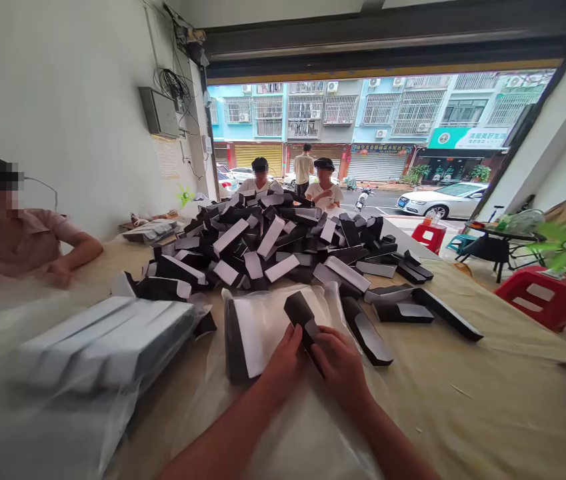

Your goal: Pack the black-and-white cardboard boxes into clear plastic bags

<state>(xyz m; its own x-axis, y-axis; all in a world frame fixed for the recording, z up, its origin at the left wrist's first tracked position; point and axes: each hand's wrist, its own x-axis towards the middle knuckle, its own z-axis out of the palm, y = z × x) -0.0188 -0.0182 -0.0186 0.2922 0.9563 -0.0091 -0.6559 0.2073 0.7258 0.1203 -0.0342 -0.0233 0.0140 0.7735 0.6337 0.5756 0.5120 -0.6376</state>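
Observation:
Between my two hands is a black folded paper box (299,311), tilted, its far end pointing away from me. My left hand (285,353) closes on its left side, and my right hand (339,357) wraps round its right side; the near end is partly hidden by the fingers. Under both hands lies a clear plastic bag (287,427). A white-and-black box (250,337) lies inside the bag at its left. Just right of the bag rests a loose black box piece (367,333). Beyond my hands rises a heap of black and white boxes (283,267).
At the left stands a filled plastic bag of boxes (107,340). A person (17,233) sits beyond it, and two more sit behind the heap. Loose boxes (445,313) lie to the right on the cloth-covered table (467,387). Red stools (545,297) stand past its right edge.

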